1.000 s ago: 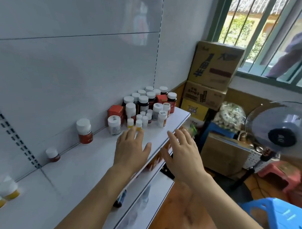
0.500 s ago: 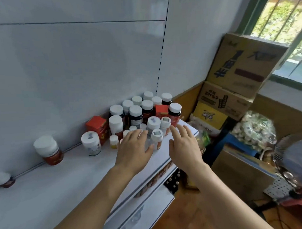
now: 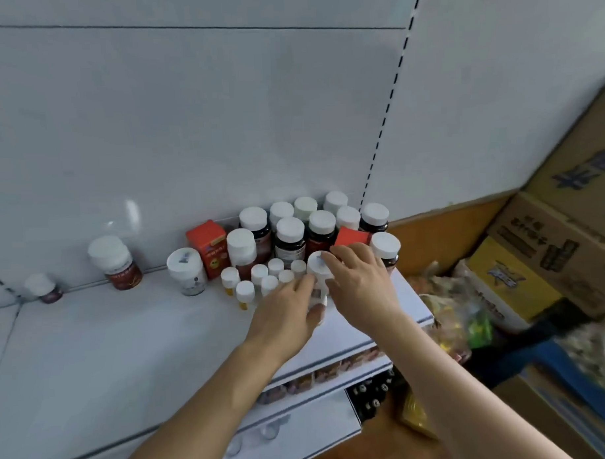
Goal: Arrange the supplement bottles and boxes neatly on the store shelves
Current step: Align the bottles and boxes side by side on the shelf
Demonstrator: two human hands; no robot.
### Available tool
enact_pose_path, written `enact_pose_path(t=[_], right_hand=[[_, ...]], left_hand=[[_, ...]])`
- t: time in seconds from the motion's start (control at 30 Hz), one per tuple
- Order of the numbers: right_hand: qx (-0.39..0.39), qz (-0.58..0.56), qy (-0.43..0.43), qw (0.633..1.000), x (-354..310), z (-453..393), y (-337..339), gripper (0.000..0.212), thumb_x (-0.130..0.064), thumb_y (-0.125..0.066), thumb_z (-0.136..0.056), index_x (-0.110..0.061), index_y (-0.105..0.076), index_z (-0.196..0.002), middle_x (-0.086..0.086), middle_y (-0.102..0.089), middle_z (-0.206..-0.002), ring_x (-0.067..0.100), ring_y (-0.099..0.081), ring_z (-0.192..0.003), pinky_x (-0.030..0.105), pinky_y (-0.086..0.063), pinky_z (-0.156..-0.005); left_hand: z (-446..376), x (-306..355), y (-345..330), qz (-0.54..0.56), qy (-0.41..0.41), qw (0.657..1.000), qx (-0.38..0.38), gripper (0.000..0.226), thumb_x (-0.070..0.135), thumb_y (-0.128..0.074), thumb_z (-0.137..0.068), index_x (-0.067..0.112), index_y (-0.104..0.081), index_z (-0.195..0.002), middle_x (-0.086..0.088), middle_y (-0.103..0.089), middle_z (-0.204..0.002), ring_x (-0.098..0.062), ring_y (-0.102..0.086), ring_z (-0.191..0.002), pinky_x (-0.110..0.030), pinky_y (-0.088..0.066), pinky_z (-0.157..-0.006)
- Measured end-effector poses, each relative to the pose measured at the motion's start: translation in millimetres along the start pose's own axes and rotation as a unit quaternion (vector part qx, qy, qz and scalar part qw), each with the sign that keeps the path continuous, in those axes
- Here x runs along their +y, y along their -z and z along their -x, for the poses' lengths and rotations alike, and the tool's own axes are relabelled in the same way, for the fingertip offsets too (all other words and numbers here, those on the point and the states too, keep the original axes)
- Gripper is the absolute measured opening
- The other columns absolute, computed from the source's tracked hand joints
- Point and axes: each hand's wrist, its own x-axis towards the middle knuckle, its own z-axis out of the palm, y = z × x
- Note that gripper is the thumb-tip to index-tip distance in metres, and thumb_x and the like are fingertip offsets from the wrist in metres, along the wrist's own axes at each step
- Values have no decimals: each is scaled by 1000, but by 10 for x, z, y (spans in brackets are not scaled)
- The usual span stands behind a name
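Both my hands are at the cluster on the shelf (image 3: pixel 133 341). Left hand (image 3: pixel 286 315) grasps a white-capped bottle (image 3: pixel 318 302) at the front edge, thumb under its cap. Right hand (image 3: pixel 359 289) has fingertips on the cap of a second bottle (image 3: pixel 318 263); whether it grasps, I cannot tell. Progress: most bottles and two red boxes (image 3: pixel 207 248) crowded right, unaligned. Three strays (image 3: pixel 113 261) left, well apart. Judged early; rows not yet formed.

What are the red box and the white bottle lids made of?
The red box looks like thin printed cardboard: flat faces, sharp folded edges, matte. The lids, like this white lid, look like smooth plastic, moulded round with a soft sheen. Neither can be confirmed by sight alone.
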Motion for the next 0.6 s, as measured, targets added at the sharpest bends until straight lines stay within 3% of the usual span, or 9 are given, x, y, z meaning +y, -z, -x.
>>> enact_pose_path(t=[0.17, 0.33, 0.43, 0.6], right_hand=[[31, 29, 4, 999, -16, -104, -115, 23, -28, -77, -77, -14, -73, -95, 7, -71, -115, 35, -57, -111, 44, -46, -81], [55, -7, 56, 997, -42, -55, -92, 23, -34, -74, -77, -14, -69, -89, -1, -72, -97, 30, -57, -107, 40, -45, -85], [36, -85, 78, 993, -74, 20, -121, 26, -36, -72, -81, -13, -68, -94, -1, -70, -100, 29, -60, -102, 40, -51, -82], [-19, -184, 71, 980, -209, 221, -174, 36, -25, -74, -84, -12, -59, -114, 2, -61, -118, 26, -62, -85, 33, -48, -57]], left_hand=[[111, -121, 89, -12, 44, 999, 25, 36, 38, -55, -96, 23, -47, -128, 4, -61, -122, -23, -59, -103, -37, -50, -74], [248, -236, 132, 2, 48, 998, 40, 33, 38, -56, -97, 23, -48, -125, 3, -60, -120, -25, -59, -95, -37, -49, -70], [305, -311, 143, 11, 47, 997, 54, 33, 38, -55, -97, 21, -49, -125, 2, -59, -120, -27, -59, -93, -40, -50, -70], [420, -424, 75, 66, 16, 997, 34, 52, 32, -61, -95, 28, -34, -140, 2, -49, -139, -27, -60, -104, -34, -48, -75]])
